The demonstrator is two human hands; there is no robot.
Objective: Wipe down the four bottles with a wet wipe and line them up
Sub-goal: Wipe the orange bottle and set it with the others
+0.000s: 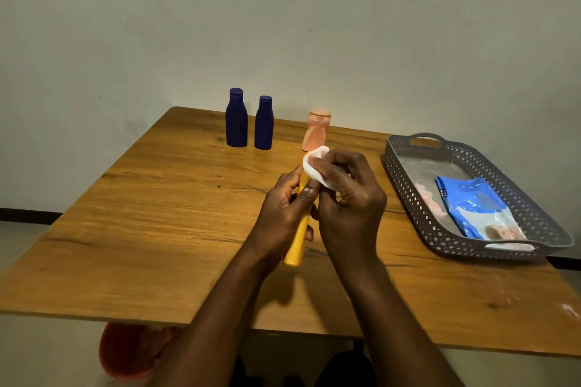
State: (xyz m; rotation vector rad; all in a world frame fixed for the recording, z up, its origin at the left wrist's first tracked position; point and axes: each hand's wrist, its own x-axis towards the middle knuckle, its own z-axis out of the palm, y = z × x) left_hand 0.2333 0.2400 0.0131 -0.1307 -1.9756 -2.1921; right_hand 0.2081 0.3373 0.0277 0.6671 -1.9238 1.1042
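My left hand [279,214] grips a slim yellow bottle [297,245], held tilted above the middle of the wooden table [157,214]. My right hand [349,198] pinches a white wet wipe [314,163] against the bottle's upper end, which the wipe and fingers hide. Two dark blue bottles [236,118] [264,123] stand upright side by side at the far edge. A pink bottle [315,132] stands to their right, just behind the wipe.
A grey perforated tray [408,185] sits at the right of the table, holding a blue wet-wipe pack [474,207] and something pink. An orange bucket [125,352] shows below the table's near edge. A plain wall rises close behind the table.
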